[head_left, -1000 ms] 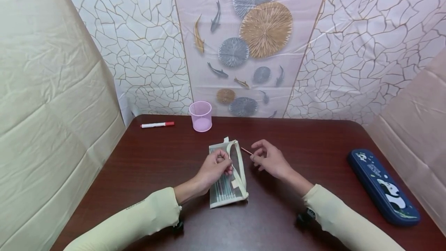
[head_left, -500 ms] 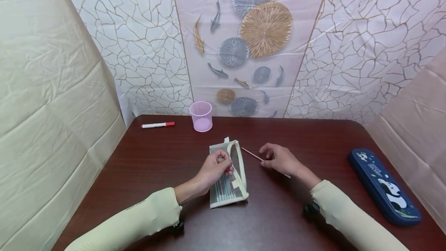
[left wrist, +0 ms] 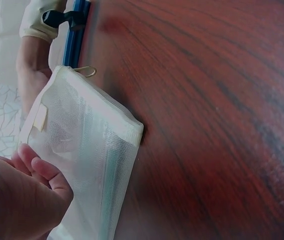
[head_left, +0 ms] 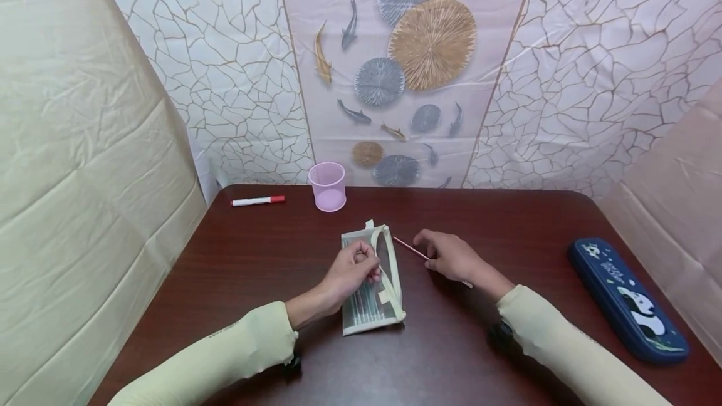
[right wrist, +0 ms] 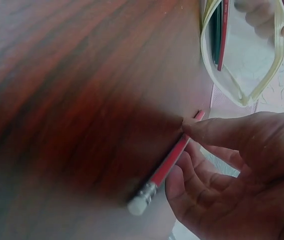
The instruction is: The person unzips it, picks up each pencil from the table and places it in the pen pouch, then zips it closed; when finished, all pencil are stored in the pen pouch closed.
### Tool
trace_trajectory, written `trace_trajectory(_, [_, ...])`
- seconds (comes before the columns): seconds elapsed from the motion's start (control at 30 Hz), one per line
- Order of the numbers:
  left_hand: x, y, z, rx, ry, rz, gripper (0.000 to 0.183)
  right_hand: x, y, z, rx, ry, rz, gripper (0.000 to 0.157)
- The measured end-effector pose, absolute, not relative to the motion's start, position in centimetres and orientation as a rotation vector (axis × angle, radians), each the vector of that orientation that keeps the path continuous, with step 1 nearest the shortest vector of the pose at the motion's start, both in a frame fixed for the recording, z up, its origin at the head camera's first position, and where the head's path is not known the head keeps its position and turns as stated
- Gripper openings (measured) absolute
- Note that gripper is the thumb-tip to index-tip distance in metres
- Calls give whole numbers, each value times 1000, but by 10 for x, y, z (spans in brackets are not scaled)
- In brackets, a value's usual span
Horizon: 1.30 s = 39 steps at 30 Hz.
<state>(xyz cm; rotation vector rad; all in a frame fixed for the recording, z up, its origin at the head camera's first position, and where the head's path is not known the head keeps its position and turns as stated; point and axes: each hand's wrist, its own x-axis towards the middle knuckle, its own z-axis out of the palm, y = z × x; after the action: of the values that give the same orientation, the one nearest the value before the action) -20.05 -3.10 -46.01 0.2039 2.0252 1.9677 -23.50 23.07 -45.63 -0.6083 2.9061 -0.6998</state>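
A see-through mesh zip pouch [head_left: 361, 315] with cream edging lies mid-table, its mouth spread open toward the right. Several pencils [right wrist: 223, 37], red and green, show inside it. My left hand [head_left: 351, 271] pinches the upper edge of the pouch mouth. To the right of the pouch, a red pencil [right wrist: 171, 159] with a white eraser lies on or very near the table. My right hand [head_left: 451, 257] has its thumb on one side of this pencil and fingers on the other, pinching it along its middle. The eraser end points back toward my wrist.
A pink mesh pen cup [head_left: 328, 196] stands at the table's back edge. Left of it lies a white marker [head_left: 256, 201] with a red cap. A dark blue panda pencil case [head_left: 628, 299] lies at the right edge of the brown table [head_left: 282, 230].
My right hand has shifted right and toward me along the red pencil, baring more of its far end. The left hand and pouch stay in place.
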Motion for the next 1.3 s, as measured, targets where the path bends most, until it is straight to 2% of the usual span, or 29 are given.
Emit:
trace_trajectory(0.3, [-201, -32, -458, 197, 2037, 1955, 9, -237, 227, -451, -534, 2899, -661, 38])
trace_trajectory(0.67, [-201, -31, -459, 201, 2026, 1962, 9, -235, 218, -440, -456, 3078, -939, 58])
trace_trajectory(0.97, [-200, -30, -458, 188, 2030, 1956, 8, -222, 196, -432, -522, 2992, -1534, 36])
trace_trajectory(1.3, [-198, -29, -458, 200, 2021, 1977, 9, -205, 170, -430, -347, 2447, -2003, 33])
